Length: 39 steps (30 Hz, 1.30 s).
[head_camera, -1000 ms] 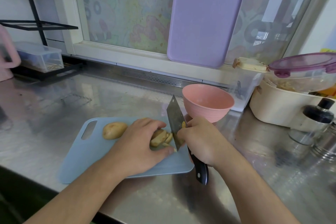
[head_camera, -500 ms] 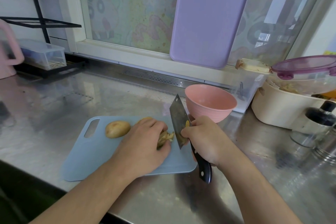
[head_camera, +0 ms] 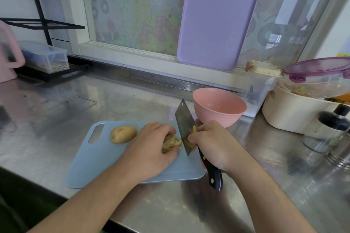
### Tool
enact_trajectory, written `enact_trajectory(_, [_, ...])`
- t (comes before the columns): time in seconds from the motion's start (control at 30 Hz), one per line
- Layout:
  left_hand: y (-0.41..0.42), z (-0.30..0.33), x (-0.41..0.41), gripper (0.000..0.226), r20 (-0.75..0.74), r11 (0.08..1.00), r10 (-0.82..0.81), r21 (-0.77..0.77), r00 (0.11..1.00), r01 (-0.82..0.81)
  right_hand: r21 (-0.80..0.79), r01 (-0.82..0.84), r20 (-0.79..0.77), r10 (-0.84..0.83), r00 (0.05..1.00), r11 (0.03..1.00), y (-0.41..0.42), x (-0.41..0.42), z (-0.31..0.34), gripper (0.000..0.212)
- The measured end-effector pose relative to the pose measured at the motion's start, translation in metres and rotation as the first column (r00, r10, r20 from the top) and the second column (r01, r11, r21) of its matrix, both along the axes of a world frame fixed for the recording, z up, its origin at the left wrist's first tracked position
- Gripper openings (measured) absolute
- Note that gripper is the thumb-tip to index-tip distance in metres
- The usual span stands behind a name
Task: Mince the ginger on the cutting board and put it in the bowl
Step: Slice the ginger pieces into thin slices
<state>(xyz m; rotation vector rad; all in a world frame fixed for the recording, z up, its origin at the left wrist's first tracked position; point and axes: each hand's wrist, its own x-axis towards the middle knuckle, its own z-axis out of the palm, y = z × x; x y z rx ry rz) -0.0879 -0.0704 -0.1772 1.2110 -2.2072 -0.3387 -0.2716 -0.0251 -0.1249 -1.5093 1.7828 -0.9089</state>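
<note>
Ginger (head_camera: 171,143) sits on the blue cutting board (head_camera: 98,159), right of centre, partly sliced; a few cut slivers lie against the right face of the cleaver (head_camera: 184,126). Left hand (head_camera: 149,149) curled over the piece, fingertips pinning it just beside the blade. Right hand (head_camera: 212,143) wrapped round the black handle, forefinger and thumb pinching the blade near its heel. Pink bowl (head_camera: 219,107) stands on the steel table (head_camera: 56,111) just behind the board's far right corner; nothing seen in it.

Risks, as judged:
- Left fingertips are very close to the edge; a slip of the knobbly piece or a cut that drifts left would catch them
- Board's near right corner is close to the table edge, and steel is slick; downward chops could make the board skate
- A second rounded lump (head_camera: 123,134) lies loose on the board, left of the hand; it could roll if the board jolts
- Slivers sticking to the blade may drop onto the table when it is lifted
</note>
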Motion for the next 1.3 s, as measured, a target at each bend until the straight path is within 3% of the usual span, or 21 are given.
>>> enact_trajectory(0.27, [-0.001,-0.002,0.005,0.043,-0.059,0.989,-0.105,0.098,0.993,0.11,-0.006,0.039,0.001,-0.039,0.999,0.999,0.0,-0.005,0.002,0.026])
enact_trajectory(0.5, [0.001,-0.004,0.004,0.031,-0.028,0.996,-0.091,0.005,0.995,0.091,0.001,0.007,0.01,-0.007,1.0,1.0,0.001,-0.004,0.004,0.019])
enact_trajectory(0.6, [0.001,-0.004,0.005,0.03,-0.04,0.996,-0.094,-0.011,0.995,0.094,-0.016,0.025,-0.068,-0.026,0.997,1.0,0.001,-0.007,0.005,0.026])
enact_trajectory(0.83, [0.0,-0.003,0.004,0.021,-0.033,0.991,-0.118,-0.072,0.992,0.115,0.007,-0.006,-0.183,0.007,0.983,1.0,0.003,-0.008,0.01,0.019])
enact_trajectory(1.03, [0.002,-0.003,0.002,0.02,-0.03,0.99,-0.09,-0.114,0.995,0.086,0.018,-0.013,-0.144,0.016,0.989,1.0,0.007,-0.006,0.014,0.022])
enact_trajectory(1.17, [0.0,-0.003,0.002,0.019,-0.042,0.989,-0.087,-0.122,0.995,0.082,0.038,-0.001,-0.224,0.009,0.974,0.999,0.005,-0.001,0.009,0.022])
enact_trajectory(1.3, [-0.001,-0.004,0.003,0.018,-0.056,0.989,-0.094,-0.121,0.994,0.086,0.037,-0.032,-0.42,0.045,0.906,0.999,0.003,0.013,0.006,0.016])
